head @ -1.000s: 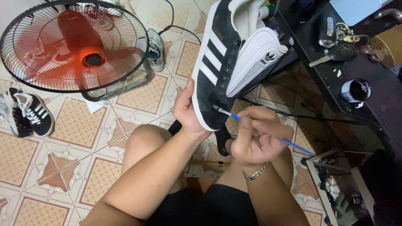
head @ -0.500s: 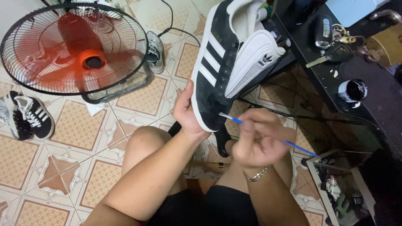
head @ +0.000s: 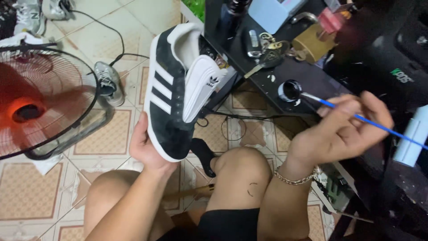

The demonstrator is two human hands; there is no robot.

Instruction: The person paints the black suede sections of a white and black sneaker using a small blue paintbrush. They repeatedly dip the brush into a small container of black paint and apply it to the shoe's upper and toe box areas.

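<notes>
My left hand (head: 145, 149) grips a black suede sneaker (head: 171, 96) with three white stripes and a white tongue, holding it upright by the toe end. My right hand (head: 341, 131) holds a thin blue paintbrush (head: 356, 117), its tip dipped at a small round pot of black paint (head: 290, 90) on the dark table (head: 312, 78). The brush is well apart from the shoe, to its right. A bracelet sits on my right wrist. My bare knees show below.
A running floor fan (head: 40, 102) stands at the left on the tiled floor. Loose sneakers (head: 107, 82) lie near it and at the top left. Keys (head: 265, 53) and a brass padlock (head: 312, 44) lie on the table. A white cylinder (head: 412, 138) stands at the right edge.
My right hand has swung the brush away from the shoe's side, up and right to the paint pot on the table. The view has shifted right and closer.
</notes>
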